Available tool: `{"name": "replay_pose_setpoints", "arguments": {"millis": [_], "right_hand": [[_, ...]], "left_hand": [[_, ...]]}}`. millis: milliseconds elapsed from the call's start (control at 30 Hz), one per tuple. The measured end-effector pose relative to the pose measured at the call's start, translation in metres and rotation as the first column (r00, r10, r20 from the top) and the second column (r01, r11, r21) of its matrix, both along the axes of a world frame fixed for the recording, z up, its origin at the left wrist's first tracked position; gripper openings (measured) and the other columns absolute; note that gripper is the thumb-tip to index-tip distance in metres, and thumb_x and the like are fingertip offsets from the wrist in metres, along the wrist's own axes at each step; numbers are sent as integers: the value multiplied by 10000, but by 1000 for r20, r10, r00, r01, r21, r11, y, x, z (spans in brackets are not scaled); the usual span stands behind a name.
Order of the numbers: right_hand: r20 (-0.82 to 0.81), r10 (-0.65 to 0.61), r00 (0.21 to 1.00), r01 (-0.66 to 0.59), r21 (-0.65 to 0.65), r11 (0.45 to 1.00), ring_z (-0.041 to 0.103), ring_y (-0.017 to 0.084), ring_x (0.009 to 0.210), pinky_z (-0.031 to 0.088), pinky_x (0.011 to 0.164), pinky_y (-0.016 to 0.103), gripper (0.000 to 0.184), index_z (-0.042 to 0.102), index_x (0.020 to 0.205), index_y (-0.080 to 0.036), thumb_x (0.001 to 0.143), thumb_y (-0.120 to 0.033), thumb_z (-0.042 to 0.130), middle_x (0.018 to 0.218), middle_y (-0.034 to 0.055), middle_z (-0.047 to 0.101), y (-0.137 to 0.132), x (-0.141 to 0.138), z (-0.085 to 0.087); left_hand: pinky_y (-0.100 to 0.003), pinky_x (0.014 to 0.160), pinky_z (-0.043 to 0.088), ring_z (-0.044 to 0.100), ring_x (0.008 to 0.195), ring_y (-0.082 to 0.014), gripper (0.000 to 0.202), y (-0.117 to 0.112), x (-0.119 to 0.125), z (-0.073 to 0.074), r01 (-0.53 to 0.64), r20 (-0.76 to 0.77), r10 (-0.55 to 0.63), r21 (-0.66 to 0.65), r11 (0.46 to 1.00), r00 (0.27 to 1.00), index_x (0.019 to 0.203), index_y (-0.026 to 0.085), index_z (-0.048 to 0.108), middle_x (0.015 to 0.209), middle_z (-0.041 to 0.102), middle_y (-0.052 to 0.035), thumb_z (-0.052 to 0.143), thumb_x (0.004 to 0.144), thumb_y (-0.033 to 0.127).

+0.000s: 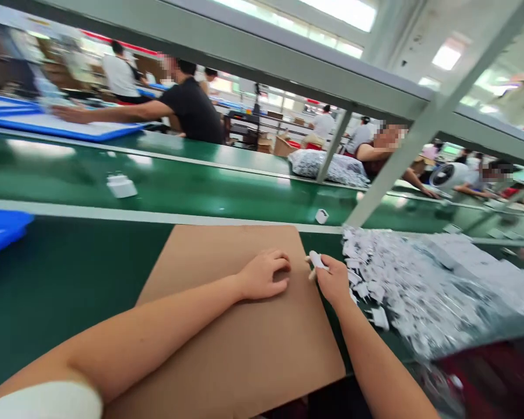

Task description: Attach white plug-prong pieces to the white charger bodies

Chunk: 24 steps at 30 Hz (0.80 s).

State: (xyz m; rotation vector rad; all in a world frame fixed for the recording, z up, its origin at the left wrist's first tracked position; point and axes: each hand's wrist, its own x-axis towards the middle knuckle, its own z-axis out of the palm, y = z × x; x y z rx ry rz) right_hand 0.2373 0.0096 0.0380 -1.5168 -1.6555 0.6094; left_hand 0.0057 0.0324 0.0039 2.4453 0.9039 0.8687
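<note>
The cardboard [244, 355] is pressed flat by the curled left hand [262, 274]. A plug [317, 259] is pinched in the right hand [332, 283], beside the pile [402, 291].

A small white plug [318, 259] is pinched in the fingertips of the right hand [333, 282], just off the far right corner of the cardboard sheet [227, 349]. Its finer shape is too small to tell. The sheet is plain brown and lies flat on the green counter [61, 291], turned a little askew. The left hand [262, 274] rests on it with fingers curled under. Just to the right, a heap of white plugs [402, 291] lies loose and jumbled on the counter.
</note>
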Motion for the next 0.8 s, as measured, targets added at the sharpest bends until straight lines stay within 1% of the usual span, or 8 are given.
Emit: {"name": "replay_pose_setpoints", "arguments": {"millis": [100,200,300,367,467,600,700,800], "right_hand": [[35,-34,999,38,-108,993,612,173,622,437,608,282,360,802,927,-212,915,-478,560,694,27,746,-2,19,21],[298,-65,952,118,-165,979,710,193,843,475,705,280,254,811,1067,-251,919,-281,606,982,28,825,-19,47,50],[674,-24,738,225,-213,951,694,253,1101,478,762,289,444,784,1242,-269,851,-121,636,1267,61,768,-40,69,73],[776,100,623,220,-297,929,658,281,1187,486,767,288,609,718,1387,-269,815,-76,644,1329,92,715,-49,74,78],[775,204,598,118,-337,934,627,279,1245,511,859,298,671,674,1448,-247,816,-36,600,1317,114,669,-52,74,68],[731,192,655,14,-266,964,678,224,1058,521,931,323,505,772,1206,-177,805,10,531,1259,129,636,-41,79,37],[690,85,718,-4,-119,993,679,198,940,527,876,318,550,715,1280,-184,782,-17,553,1180,109,622,-21,91,14],[741,-68,668,131,-27,991,673,228,913,500,772,334,533,686,1321,-179,798,-119,608,1176,120,618,-3,99,3]], "left_hand": [[-493,1076,498,657,1161,-295,227,2,-2,-3,10,-16,-10,-24,1000,1000,1049,202,713,1230,710,-99,589,920,341],[-504,1062,506,663,1164,-299,254,2,-3,-7,10,-43,-11,-20,1000,999,1050,214,715,1240,711,-97,555,954,386],[-529,1054,503,660,1165,-311,290,3,-3,-12,-1,-41,1,8,1000,999,1054,221,720,1244,712,-96,529,974,424],[-543,1051,498,656,1167,-318,296,6,-3,-14,-12,-35,12,20,1000,999,1057,224,722,1246,712,-96,529,977,433],[-536,1044,506,661,1144,-314,261,6,-2,-13,3,-24,-3,13,1000,1000,1044,220,723,1226,716,-99,559,962,406],[-518,1080,501,658,1155,-310,183,2,-1,-5,47,7,-46,-29,998,999,1006,202,723,1213,713,-124,597,933,312],[-471,1086,506,660,1147,-288,146,5,-1,-1,4,-14,-5,-23,1000,1000,994,200,727,1205,723,-105,649,891,269],[-445,1081,511,665,1127,-272,131,8,-1,0,-21,-25,20,-30,999,999,978,205,730,1191,734,-83,682,863,244]]}}
